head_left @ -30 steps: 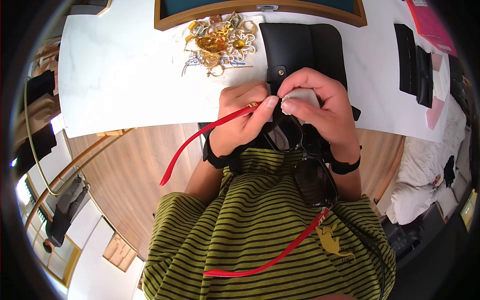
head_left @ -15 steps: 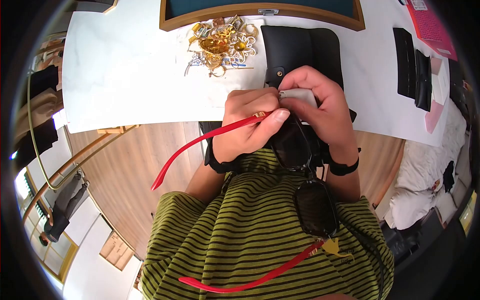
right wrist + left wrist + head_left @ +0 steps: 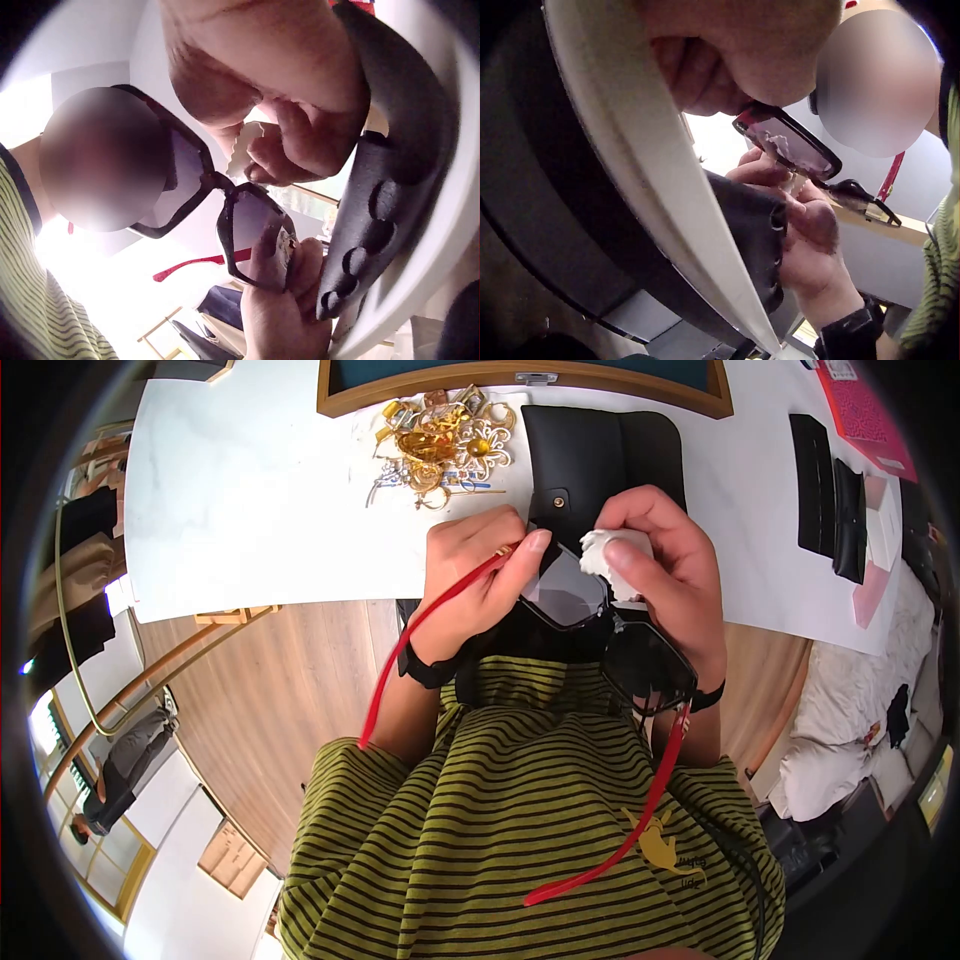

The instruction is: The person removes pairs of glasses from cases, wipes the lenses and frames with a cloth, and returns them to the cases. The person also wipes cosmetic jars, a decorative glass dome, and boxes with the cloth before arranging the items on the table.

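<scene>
A pair of dark sunglasses with black frames and red temples is held over the lap. My left hand pinches it at one hinge corner, thumb on top, the red temple sweeping down past the wrist. The other temple hangs before the striped shirt. In my right hand, a bunched pale cleaning cloth with a zigzag edge is gripped between thumb and fingers, just beside the nearer lens. The right wrist view shows the cloth close above the bridge, apart from the lenses.
Beyond the hands, a black leather pouch lies on the white table. Gold jewellery is heaped left of it. A wooden-framed case stands at the back; black cases and a pink box are on the right.
The right hand with the cloth has drawn away rightward from the lens corner, uncovering the lens. The sunglasses have tilted, their free temple swinging right; the left hand has shifted slightly left.
</scene>
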Demonstrator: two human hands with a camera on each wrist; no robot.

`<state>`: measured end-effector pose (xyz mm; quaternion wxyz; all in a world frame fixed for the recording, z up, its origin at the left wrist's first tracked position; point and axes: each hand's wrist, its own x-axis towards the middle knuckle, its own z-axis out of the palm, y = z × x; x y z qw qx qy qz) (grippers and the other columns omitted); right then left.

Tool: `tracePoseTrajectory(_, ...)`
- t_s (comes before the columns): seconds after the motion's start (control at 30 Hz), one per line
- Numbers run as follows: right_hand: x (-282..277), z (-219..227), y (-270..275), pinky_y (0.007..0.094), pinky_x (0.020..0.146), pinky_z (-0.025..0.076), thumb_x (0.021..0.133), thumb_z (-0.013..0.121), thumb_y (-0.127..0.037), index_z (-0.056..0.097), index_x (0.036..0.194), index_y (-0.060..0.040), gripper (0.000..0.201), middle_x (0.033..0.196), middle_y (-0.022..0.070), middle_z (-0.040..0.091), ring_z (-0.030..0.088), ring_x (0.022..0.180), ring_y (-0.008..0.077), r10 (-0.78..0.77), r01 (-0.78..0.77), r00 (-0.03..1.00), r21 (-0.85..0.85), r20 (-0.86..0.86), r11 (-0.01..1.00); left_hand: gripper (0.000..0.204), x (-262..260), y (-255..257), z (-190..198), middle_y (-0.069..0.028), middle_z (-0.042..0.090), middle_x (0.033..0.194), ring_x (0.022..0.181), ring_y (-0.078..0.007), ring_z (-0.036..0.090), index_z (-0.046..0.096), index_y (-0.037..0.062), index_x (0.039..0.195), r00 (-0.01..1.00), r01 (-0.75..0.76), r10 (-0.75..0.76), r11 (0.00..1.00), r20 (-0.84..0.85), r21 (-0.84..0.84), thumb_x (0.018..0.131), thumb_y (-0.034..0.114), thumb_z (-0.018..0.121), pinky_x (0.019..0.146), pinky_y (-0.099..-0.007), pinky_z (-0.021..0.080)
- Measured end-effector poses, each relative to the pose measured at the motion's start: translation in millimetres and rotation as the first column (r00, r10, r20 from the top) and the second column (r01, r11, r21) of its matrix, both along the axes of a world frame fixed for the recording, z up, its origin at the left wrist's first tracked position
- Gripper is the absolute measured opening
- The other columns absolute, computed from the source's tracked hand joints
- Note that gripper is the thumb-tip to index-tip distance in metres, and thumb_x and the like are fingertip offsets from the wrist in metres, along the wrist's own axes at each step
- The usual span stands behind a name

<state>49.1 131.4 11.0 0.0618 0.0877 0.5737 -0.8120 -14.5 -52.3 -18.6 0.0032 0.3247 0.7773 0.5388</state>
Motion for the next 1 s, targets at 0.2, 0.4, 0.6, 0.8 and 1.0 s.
tracePoseTrajectory(0.2, -4, -3, 1, 0.0196, 0.066, 0.043, 0.084, 0.064, -0.011, 0.060, 0.095, -0.0009, 0.015, 0.085, 0.0017, 0.060, 0.055, 0.076, 0.0063, 0.098, -0.093, 0.993, 0.079, -0.059, 0.993, 0.023, -1, 0, -2, -0.0090, 0.047, 0.057, 0.046, -0.0228, 0.044, 0.052, -0.0005, 0.063, 0.995, -0.008, 0.006, 1.000, 0.097, 0.025, 0.083, 0.006, 0.063, 0.045, -0.0309, 0.035)
tracePoseTrajectory(0.4, -7, 2, 11, 0.0243, 0.063, 0.041, 0.076, 0.068, -0.006, 0.063, 0.085, -0.0014, 0.011, 0.080, 0.0046, 0.059, 0.055, 0.070, 0.0119, 0.283, -0.259, 0.926, 0.126, -0.249, 0.958, 0.025, -2, -2, -3, -0.0093, 0.046, 0.056, 0.046, -0.0214, 0.041, 0.052, -0.0021, 0.064, 0.991, -0.013, 0.005, 0.998, 0.137, 0.060, 0.085, 0.006, 0.061, 0.045, -0.0310, 0.033)
tracePoseTrajectory(0.6, -8, 6, 9, 0.0221, 0.063, 0.042, 0.077, 0.069, -0.007, 0.062, 0.089, -0.0015, 0.015, 0.081, 0.0040, 0.059, 0.055, 0.073, 0.0095, 0.284, -0.270, 0.955, 0.143, -0.090, 0.952, 0.025, -3, -2, -3, -0.0095, 0.046, 0.057, 0.046, -0.0209, 0.041, 0.052, -0.0023, 0.064, 0.990, -0.029, 0.020, 0.998, 0.143, 0.060, 0.086, 0.006, 0.060, 0.045, -0.0313, 0.033)
tracePoseTrajectory(0.8, -8, -1, -1, 0.0206, 0.066, 0.045, 0.081, 0.068, -0.009, 0.061, 0.094, -0.0005, 0.017, 0.085, 0.0029, 0.060, 0.056, 0.075, 0.0079, 0.187, -0.181, 0.978, 0.075, -0.096, 0.981, 0.026, -2, -1, -3, -0.0096, 0.046, 0.057, 0.047, -0.0216, 0.042, 0.051, -0.0018, 0.064, 0.988, -0.014, 0.004, 0.998, 0.155, 0.065, 0.087, 0.007, 0.060, 0.046, -0.0316, 0.034)
tracePoseTrajectory(1.0, -13, -5, -9, 0.0203, 0.067, 0.045, 0.085, 0.064, -0.008, 0.061, 0.095, -0.0001, 0.013, 0.086, 0.0018, 0.061, 0.055, 0.077, 0.0061, 0.134, -0.120, 0.987, 0.149, -0.089, 0.982, 0.023, -1, -3, -8, -0.0100, 0.047, 0.060, 0.048, -0.0256, 0.046, 0.052, 0.0003, 0.067, 0.990, 0.069, -0.079, 0.994, 0.120, 0.081, 0.086, 0.011, 0.061, 0.047, -0.0330, 0.036)
